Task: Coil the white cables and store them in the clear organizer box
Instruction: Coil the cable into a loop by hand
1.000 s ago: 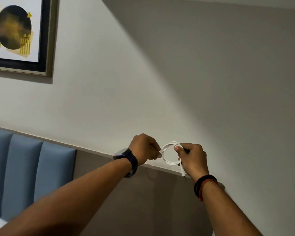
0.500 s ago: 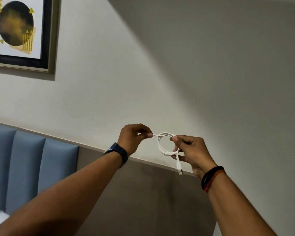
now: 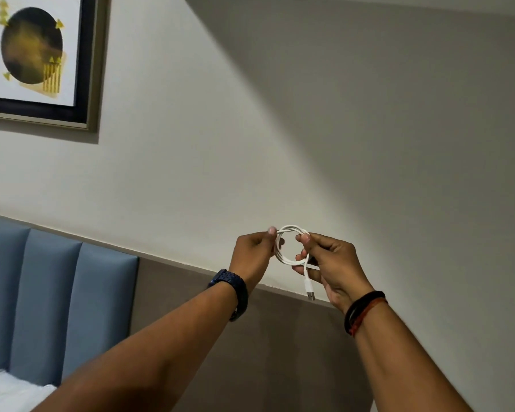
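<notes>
The white cable (image 3: pixel 286 251) is up in the air, wound into a small ring between both hands. The left hand (image 3: pixel 252 257) pinches one side, the right hand (image 3: pixel 330 263) pinches the other, fingers shut tight on it — so the loops cannot spring open. The plug (image 3: pixel 309 294) hangs loose below. No box in sight.

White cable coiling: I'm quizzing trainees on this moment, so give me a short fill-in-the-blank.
1. Both hands hold the white cable wound into a ____.
2. Its loose plug hangs beside the ____ hand.
3. The left hand has a dark ____ on its wrist.

Missing words: coil; right; watch
</notes>
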